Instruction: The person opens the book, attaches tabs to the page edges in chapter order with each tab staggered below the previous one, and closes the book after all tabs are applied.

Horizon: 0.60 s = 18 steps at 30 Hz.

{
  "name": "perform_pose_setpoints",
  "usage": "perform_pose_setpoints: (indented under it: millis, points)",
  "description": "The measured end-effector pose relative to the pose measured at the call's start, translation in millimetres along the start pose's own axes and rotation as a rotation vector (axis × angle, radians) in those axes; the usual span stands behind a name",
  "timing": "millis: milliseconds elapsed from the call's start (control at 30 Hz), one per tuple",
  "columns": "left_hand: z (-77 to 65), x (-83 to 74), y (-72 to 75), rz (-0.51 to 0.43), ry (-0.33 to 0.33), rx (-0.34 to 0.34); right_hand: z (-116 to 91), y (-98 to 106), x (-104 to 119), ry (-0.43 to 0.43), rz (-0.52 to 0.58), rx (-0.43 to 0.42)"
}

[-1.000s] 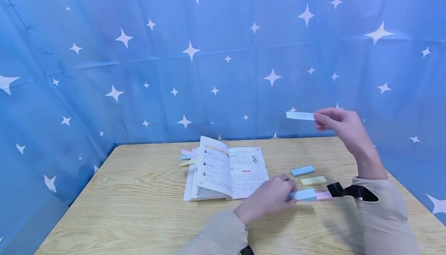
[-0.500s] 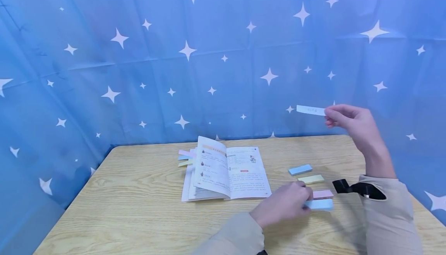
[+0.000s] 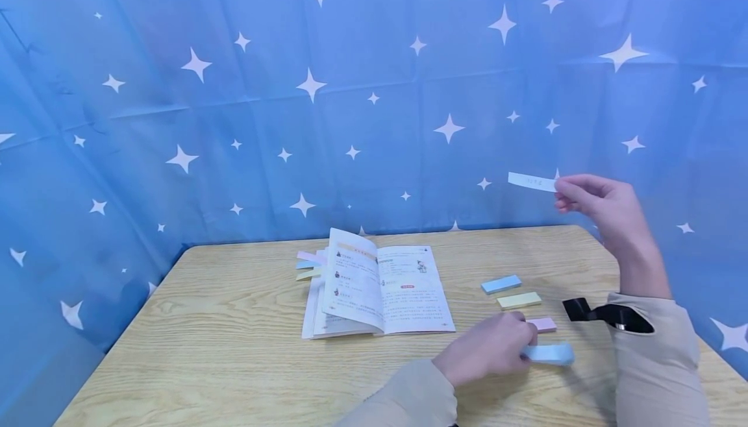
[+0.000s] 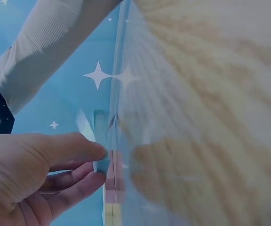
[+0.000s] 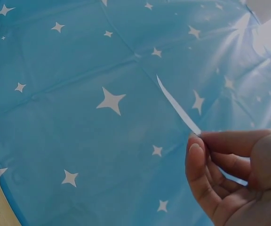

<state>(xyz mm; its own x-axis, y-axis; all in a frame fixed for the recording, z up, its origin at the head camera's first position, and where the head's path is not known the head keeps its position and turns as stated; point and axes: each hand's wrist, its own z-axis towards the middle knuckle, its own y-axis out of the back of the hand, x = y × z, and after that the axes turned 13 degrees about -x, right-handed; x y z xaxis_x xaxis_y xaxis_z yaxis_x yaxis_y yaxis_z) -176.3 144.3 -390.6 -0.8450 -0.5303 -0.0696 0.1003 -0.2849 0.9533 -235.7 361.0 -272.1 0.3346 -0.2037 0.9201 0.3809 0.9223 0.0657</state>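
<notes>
My right hand (image 3: pixel 602 209) is raised above the table's right side and pinches one end of a pale sticky note strip (image 3: pixel 530 182), which bears faint writing. In the right wrist view the strip (image 5: pixel 177 104) shows nearly edge-on between thumb and forefinger. Low over the table, my left hand (image 3: pixel 493 347) grips a light blue pad of sticky notes (image 3: pixel 549 353) by its left end. The left wrist view has the blue pad (image 4: pixel 101 141) between thumb and fingers. A pink pad (image 3: pixel 542 325) lies just beyond that hand, partly covered by it.
A yellow pad (image 3: pixel 519 300) and another blue pad (image 3: pixel 500 284) lie behind the pink one. An open book (image 3: pixel 415 304) stands left of them, one page lifted, with coloured tabs (image 3: pixel 310 265) at its left edge. A blue star-patterned curtain (image 3: pixel 263 122) hangs behind the table (image 3: pixel 234 362).
The left hand has moved right and nearer with the blue pad, away from the pink pad. The right hand has shifted right and slightly up with the strip.
</notes>
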Motion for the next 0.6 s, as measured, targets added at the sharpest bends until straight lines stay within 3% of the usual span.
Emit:
perform_pose_setpoints:
  millis: [200,467,600]
  points:
    - [-1.1,-1.5,-2.9,0.004,-0.002,0.018,0,5,-1,-0.007,-0.054,-0.020]
    - [-4.7,-1.4,-0.9,0.042,-0.043,0.017,0,-1,-1,-0.012,0.058,0.007]
    - [-5.3,-1.2,3.3,0.019,-0.041,0.019,0,-5,-2,-0.008,0.027,0.032]
